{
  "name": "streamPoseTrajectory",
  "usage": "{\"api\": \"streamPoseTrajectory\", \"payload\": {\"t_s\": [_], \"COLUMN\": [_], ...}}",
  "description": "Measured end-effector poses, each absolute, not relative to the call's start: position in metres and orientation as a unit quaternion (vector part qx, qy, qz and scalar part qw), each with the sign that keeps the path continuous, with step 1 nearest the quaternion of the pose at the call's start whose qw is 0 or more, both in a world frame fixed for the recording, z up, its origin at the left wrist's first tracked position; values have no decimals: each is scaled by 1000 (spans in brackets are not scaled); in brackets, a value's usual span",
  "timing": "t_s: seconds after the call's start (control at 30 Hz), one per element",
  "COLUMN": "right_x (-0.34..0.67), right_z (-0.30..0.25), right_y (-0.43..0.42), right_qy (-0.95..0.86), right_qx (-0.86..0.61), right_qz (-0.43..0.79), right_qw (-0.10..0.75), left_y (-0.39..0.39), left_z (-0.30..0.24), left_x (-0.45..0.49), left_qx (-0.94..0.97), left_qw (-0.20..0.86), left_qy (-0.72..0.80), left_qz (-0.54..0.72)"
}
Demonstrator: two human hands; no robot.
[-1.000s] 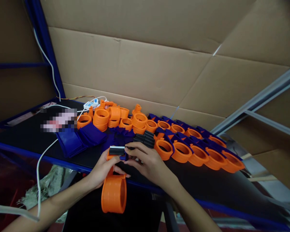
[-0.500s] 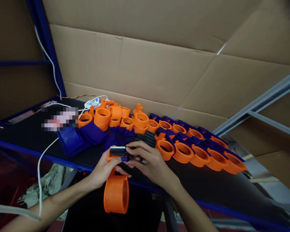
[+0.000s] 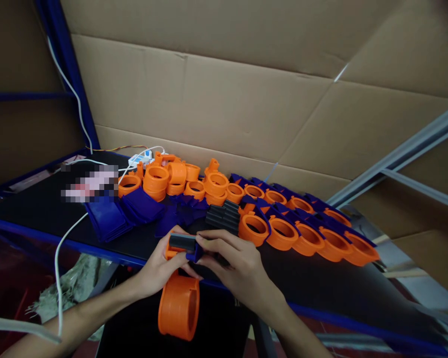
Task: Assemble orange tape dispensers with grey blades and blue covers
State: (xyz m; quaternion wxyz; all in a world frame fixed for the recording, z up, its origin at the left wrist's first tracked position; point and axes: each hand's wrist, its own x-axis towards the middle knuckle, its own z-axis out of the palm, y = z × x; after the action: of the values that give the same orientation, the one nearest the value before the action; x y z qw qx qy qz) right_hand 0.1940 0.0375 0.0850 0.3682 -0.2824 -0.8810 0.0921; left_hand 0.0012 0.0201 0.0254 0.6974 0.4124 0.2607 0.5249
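Note:
An orange tape dispenser point(image 3: 177, 308) is held over the table's front edge, its round hub hanging downward. My left hand point(image 3: 157, 271) is closed around its upper frame, thumb in front. At the top of the dispenser lies a ribbed black piece point(image 3: 182, 242) like a roller, with a thin pale strip along its upper edge. My right hand point(image 3: 241, 263) pinches the right end of this head, where a dark blue part point(image 3: 196, 253) sticks out. The right fingertips partly cover that end, so the exact grip point is hidden.
Rows of orange dispensers with blue parts point(image 3: 283, 233) fill the right of the black table point(image 3: 41, 209). Black ribbed pieces point(image 3: 223, 217) lie just beyond my right hand. Orange dispensers point(image 3: 157, 181), stacked blue sheets point(image 3: 106, 219) and a white power strip point(image 3: 140, 158) stand left.
The dispenser has tilted, so the white toothed edge at its head now shows only as a thin pale strip. Its hub hangs slightly lower. Both hands keep hold, the right a little lower.

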Motion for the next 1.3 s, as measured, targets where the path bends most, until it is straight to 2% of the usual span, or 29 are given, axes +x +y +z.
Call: {"api": "streamPoseTrajectory", "payload": {"t_s": [0.17, 0.33, 0.57, 0.7, 0.97, 1.07, 1.17, 1.3], "right_x": [195, 206, 221, 207, 183, 192, 200, 195], "right_z": [88, 98, 118, 120, 95, 99, 103, 94], "right_y": [38, 32, 1, -21, -26, -20, -10, 7], "right_qy": [-862, -864, -858, -893, -902, -865, -791, -700], "right_qx": [-269, -289, -341, -318, -318, -348, -390, -371], "right_qz": [104, 95, 95, 120, 36, 87, 224, 462], "right_qw": [417, 402, 372, 294, 289, 352, 415, 398], "left_y": [18, 19, 14, 10, 7, 11, 15, 20], "left_z": [33, 45, 42, 43, 37, 45, 53, 52], "left_x": [-4, -7, -2, -4, -6, -3, -2, -2], "left_qx": [321, 252, 311, 301, 334, 323, 289, 287], "left_qw": [802, 862, 823, 777, 722, 747, 781, 806], "left_qy": [129, 50, 89, 125, 193, 162, 117, 84], "left_qz": [487, 436, 468, 539, 575, 558, 542, 511]}}
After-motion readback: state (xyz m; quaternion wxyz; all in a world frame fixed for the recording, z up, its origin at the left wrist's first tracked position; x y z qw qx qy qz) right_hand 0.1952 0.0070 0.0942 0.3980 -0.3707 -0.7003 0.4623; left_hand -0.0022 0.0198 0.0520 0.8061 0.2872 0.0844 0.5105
